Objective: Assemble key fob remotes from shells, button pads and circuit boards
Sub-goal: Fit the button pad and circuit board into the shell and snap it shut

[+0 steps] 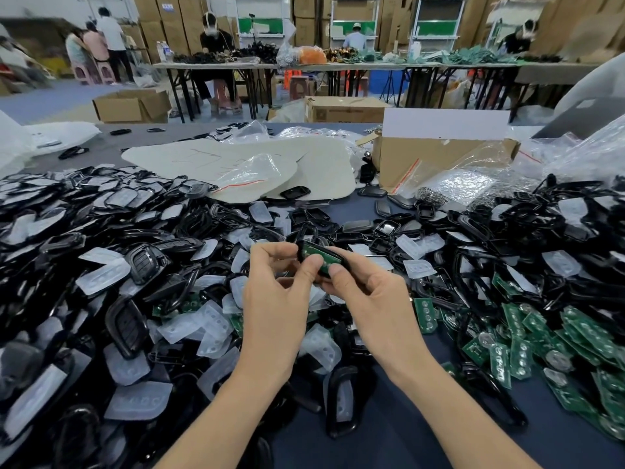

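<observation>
A green circuit board (313,254) sits in the open face of a black shell (321,274), held above the middle of the table between both hands. The left hand (274,299) curls its fingers round the shell's far end, with the thumb laid on the board. The right hand (372,299) pinches the near end, thumb on top and fingers underneath.

The step in hand looks like seating the board in the shell. Whether a button pad already lies beneath it cannot be told. The next move probably calls for thumb pressure spread along the board until it lies level inside the rim. After that comes a reach for a mating shell half to close over it.

Directly below and to the left lies a heap of loose shells (135,262) mixed with translucent button pads (101,272). To the right, spare boards (524,346) are piled on the blue table (389,434). Further back stand a cardboard box (439,157) and clear zip bags (250,174)
</observation>
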{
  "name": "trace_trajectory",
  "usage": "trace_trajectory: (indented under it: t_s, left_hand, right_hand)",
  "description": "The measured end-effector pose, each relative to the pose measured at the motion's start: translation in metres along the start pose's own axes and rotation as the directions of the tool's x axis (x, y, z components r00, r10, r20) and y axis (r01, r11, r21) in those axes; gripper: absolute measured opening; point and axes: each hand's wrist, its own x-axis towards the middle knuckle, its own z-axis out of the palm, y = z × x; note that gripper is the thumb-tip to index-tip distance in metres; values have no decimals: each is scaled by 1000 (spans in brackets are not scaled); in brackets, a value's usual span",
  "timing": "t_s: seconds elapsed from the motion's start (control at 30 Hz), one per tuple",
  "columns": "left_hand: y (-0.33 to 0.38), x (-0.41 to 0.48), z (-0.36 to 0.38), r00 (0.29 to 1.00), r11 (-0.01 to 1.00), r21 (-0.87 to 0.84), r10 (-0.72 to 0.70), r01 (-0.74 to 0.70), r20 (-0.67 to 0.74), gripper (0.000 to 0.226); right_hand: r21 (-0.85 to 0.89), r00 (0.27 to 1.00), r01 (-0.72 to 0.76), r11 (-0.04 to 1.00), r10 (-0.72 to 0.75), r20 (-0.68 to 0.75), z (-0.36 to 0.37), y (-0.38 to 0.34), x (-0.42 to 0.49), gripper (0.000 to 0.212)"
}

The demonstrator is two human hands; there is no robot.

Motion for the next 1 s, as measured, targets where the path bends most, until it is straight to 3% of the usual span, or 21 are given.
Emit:
trace_trajectory:
  t_s: [0.3, 0.4, 0.5, 0.77, 1.0]
  left_hand:
    - [15, 10, -22, 981, 992, 114, 39, -62, 192, 34]
    - [28, 16, -43, 932, 933, 296, 95, -205, 349, 27]
    - [47, 33, -78, 902, 840, 435, 138, -325, 408, 17]
    - [76, 103, -194, 972, 629, 742, 136, -233, 190, 8]
    - [58, 162, -252, 999, 504, 863, -37, 37, -22, 21]
  right_hand:
    - [-205, 997, -22, 979, 36, 66, -3, -5, 1, 20]
    - [-266, 985, -33, 963, 76, 153, 13, -4, 4, 18]
    - [-204, 980, -36, 978, 74, 184, 34, -5, 14, 21]
    - [166, 986, -145, 975, 156, -52, 88, -22, 61, 14]
    - [248, 985, -131, 960, 154, -76, 133, -25, 91, 14]
